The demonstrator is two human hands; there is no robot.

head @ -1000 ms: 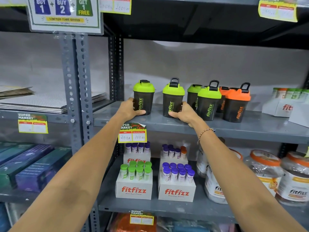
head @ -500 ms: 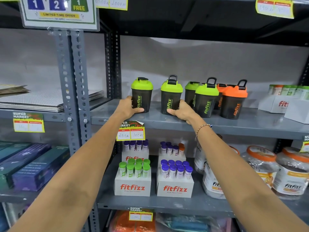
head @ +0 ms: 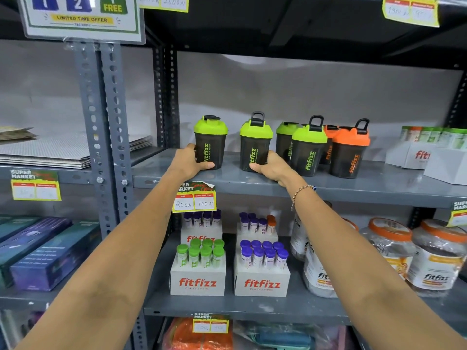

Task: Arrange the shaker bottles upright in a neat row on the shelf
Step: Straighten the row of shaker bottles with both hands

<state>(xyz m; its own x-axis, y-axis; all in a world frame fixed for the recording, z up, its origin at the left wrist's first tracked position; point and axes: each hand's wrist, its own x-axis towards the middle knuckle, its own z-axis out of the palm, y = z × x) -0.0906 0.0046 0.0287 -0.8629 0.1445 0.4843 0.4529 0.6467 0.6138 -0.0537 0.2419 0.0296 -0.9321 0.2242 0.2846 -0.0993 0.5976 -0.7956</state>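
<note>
Six shaker bottles stand on the shelf mid-frame: four green-lidded shakers and two orange-lidded shakers. Below them sit four white display boxes of tubes. Two hands reach up.

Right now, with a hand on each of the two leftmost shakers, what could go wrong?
The right hand grips the second green shaker close to the green shakers behind it; sliding it right could knock them. The left hand holds the leftmost shaker low, so it might tip. Both stand near the shelf edge.
</note>
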